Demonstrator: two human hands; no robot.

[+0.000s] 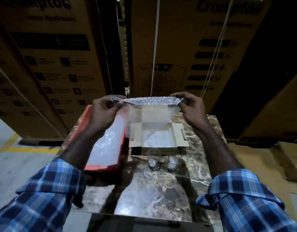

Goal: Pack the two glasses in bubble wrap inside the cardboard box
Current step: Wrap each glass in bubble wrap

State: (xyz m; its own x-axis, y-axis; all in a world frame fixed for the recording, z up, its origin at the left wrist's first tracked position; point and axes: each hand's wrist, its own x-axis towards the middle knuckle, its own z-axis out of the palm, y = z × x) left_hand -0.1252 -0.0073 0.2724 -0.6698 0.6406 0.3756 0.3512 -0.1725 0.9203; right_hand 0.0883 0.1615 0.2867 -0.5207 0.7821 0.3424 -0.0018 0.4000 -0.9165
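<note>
A sheet of bubble wrap [151,104] is stretched in the air above the open cardboard box [178,136]. My left hand [104,113] pinches its left top corner and my right hand [193,109] pinches its right top corner. The sheet hangs down over the box's far side. More wrap lies inside the box. Two clear glasses [152,158] [172,162] stand side by side on the marble table [152,190], just in front of the box.
A red tray [117,164] holding more bubble wrap sits left of the box. Tall printed cartons [57,64] rise behind the table. Flat cardboard [269,161] lies on the floor at the right. A dark object [144,223] sits at the table's near edge.
</note>
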